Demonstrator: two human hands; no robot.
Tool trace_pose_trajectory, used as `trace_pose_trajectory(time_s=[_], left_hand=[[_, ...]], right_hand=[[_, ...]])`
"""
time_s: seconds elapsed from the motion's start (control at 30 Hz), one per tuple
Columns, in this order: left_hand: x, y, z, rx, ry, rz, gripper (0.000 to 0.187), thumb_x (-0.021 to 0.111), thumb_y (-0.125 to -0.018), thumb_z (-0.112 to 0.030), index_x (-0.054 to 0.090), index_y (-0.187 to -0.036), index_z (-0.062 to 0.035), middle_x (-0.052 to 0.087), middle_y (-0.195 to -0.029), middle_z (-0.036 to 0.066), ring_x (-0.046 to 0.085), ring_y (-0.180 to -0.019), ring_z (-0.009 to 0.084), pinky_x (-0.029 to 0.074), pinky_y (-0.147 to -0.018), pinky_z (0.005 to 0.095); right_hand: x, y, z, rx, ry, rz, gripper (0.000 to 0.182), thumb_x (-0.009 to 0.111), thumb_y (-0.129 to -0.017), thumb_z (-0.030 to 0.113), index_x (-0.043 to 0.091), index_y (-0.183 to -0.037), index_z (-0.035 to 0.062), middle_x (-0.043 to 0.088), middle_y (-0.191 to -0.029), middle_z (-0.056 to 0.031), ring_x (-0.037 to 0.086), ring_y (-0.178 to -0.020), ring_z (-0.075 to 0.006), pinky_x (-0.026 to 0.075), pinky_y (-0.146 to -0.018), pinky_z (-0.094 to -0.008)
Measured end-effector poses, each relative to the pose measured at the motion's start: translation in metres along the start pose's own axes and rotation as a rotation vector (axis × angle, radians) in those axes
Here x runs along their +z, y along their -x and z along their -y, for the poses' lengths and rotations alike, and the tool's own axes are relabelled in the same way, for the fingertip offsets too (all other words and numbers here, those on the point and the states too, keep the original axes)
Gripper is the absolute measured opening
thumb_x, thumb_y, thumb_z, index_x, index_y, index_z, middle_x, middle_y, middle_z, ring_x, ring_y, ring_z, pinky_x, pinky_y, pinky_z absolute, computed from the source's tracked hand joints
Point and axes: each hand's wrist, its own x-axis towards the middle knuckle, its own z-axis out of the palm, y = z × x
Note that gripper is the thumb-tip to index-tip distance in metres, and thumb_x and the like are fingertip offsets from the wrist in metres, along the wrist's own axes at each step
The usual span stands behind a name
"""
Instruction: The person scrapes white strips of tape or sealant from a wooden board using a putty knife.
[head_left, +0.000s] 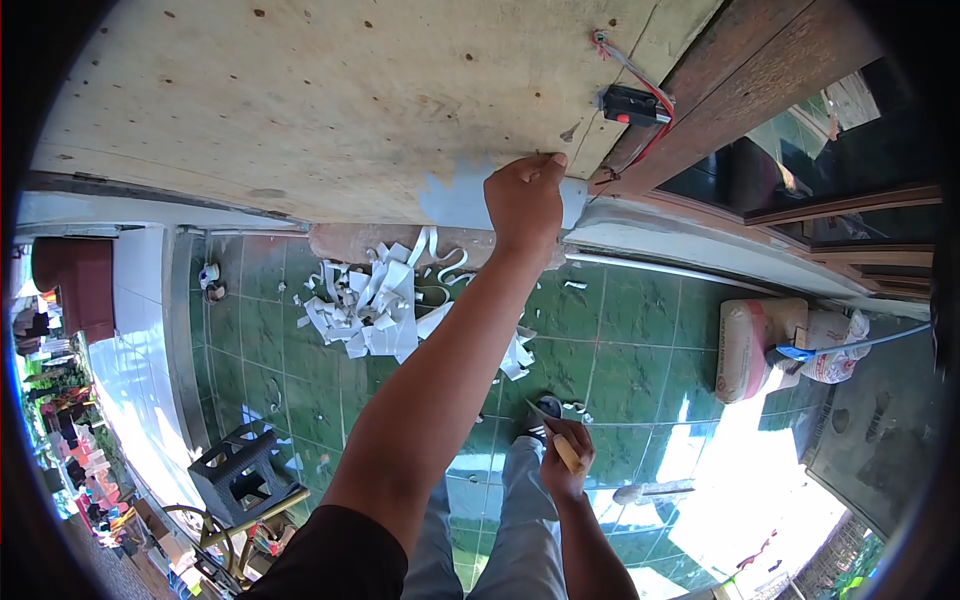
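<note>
My left hand (527, 203) is closed, raised against the lower edge of a pale wooden board (330, 100), beside a light grey patch (455, 197). What its fingers pinch, if anything, is too small to make out. Lower down, at the right of my legs, my right hand (568, 462) is wrapped round the light wooden handle (566, 452) of a tool with a thin, pointed metal blade (537, 408). The blade points up and left, over my shoe.
White scraps (372, 305) lie heaped on green tiles (625, 375). A black stool (240, 475) stands lower left, sacks (745, 350) at right. A black switch box (632, 106) with red wire hangs beside a brown wooden frame (770, 70).
</note>
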Motion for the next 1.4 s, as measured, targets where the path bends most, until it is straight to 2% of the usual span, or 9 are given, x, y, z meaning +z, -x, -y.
trace_pose_trajectory(time_s=[0.13, 0.43, 0.63, 0.73, 1.03, 1.13, 1.23, 1.33, 1.4], left_hand=[[0.001, 0.0, -0.001, -0.071, 0.128, 0.017, 0.022, 0.077, -0.09, -0.015, 0.076, -0.097, 0.006, 0.065, -0.08, 0.001, 0.054, -0.076, 0.0109, 0.041, -0.071, 0.028], [-0.028, 0.021, 0.029, -0.076, -0.057, 0.079, 0.026, 0.077, -0.091, -0.018, 0.077, -0.099, 0.0062, 0.069, -0.084, 0.005, 0.058, -0.077, 0.0106, 0.045, -0.073, 0.0276], [-0.025, 0.014, 0.035, 0.105, -0.105, 0.044, 0.033, 0.079, -0.094, -0.023, 0.078, -0.105, 0.0073, 0.072, -0.081, 0.006, 0.059, -0.076, 0.0109, 0.048, -0.071, 0.0278], [-0.016, 0.01, 0.004, 0.051, -0.091, 0.072, 0.035, 0.08, -0.094, -0.024, 0.077, -0.107, 0.0083, 0.072, -0.082, 0.006, 0.059, -0.075, 0.0106, 0.047, -0.071, 0.0283], [-0.006, -0.003, 0.004, -0.025, 0.057, 0.013, 0.028, 0.077, -0.089, -0.017, 0.078, -0.101, 0.008, 0.071, -0.084, 0.005, 0.057, -0.075, 0.0116, 0.046, -0.071, 0.0301], [-0.01, -0.006, 0.015, -0.182, 0.171, 0.04, 0.028, 0.077, -0.088, -0.017, 0.078, -0.101, 0.0073, 0.071, -0.085, 0.005, 0.059, -0.077, 0.0119, 0.046, -0.073, 0.0294], [-0.02, 0.004, 0.028, -0.129, 0.021, 0.042, 0.029, 0.077, -0.089, -0.017, 0.077, -0.104, 0.0079, 0.072, -0.087, 0.006, 0.061, -0.08, 0.0117, 0.047, -0.075, 0.0284], [-0.024, 0.014, 0.033, -0.136, 0.026, 0.082, 0.032, 0.079, -0.091, -0.02, 0.077, -0.106, 0.0085, 0.074, -0.088, 0.007, 0.063, -0.084, 0.0124, 0.048, -0.078, 0.0283], [-0.019, 0.011, 0.029, -0.046, 0.029, 0.09, 0.034, 0.08, -0.092, -0.022, 0.077, -0.107, 0.0086, 0.075, -0.091, 0.008, 0.065, -0.086, 0.0135, 0.049, -0.081, 0.0291]], right_hand=[[-0.005, 0.007, -0.007, 0.022, 0.027, -0.022, 0.024, 0.072, -0.077, -0.008, 0.076, -0.099, 0.003, 0.073, -0.095, -0.0135, 0.071, -0.086, -0.0341, 0.057, -0.078, -0.0437], [0.004, 0.018, -0.001, 0.058, -0.003, 0.02, 0.022, 0.073, -0.08, -0.006, 0.077, -0.099, 0.0036, 0.073, -0.094, -0.0132, 0.071, -0.085, -0.0332, 0.056, -0.076, -0.0429], [0.013, 0.024, 0.001, 0.104, -0.024, 0.055, 0.02, 0.074, -0.083, -0.004, 0.077, -0.101, 0.0038, 0.074, -0.095, -0.0135, 0.071, -0.086, -0.0337, 0.057, -0.078, -0.0426], [0.016, 0.026, 0.0, 0.12, -0.045, 0.057, 0.018, 0.074, -0.084, -0.002, 0.077, -0.101, 0.0037, 0.074, -0.095, -0.014, 0.072, -0.087, -0.0341, 0.057, -0.079, -0.0425], [0.018, 0.027, 0.013, 0.125, -0.035, 0.068, 0.014, 0.073, -0.086, -0.001, 0.076, -0.1, 0.0031, 0.074, -0.095, -0.0143, 0.072, -0.088, -0.0343, 0.058, -0.079, -0.0427], [0.021, 0.028, 0.012, 0.083, -0.035, 0.044, 0.011, 0.075, -0.087, -0.002, 0.076, -0.097, 0.0024, 0.074, -0.09, -0.0134, 0.072, -0.082, -0.0327, 0.058, -0.074, -0.0417], [0.022, 0.03, 0.013, 0.064, -0.025, 0.041, 0.01, 0.075, -0.088, -0.001, 0.076, -0.097, 0.0024, 0.074, -0.09, -0.0132, 0.072, -0.082, -0.0323, 0.058, -0.074, -0.0415], [0.021, 0.035, 0.015, 0.162, -0.038, 0.095, 0.014, 0.072, -0.087, -0.001, 0.076, -0.099, 0.0041, 0.075, -0.097, -0.013, 0.073, -0.09, -0.0336, 0.058, -0.081, -0.0414], [0.022, 0.035, 0.015, 0.154, -0.046, 0.089, 0.014, 0.072, -0.087, -0.001, 0.075, -0.099, 0.0043, 0.075, -0.097, -0.0127, 0.073, -0.09, -0.0335, 0.058, -0.081, -0.0411]])
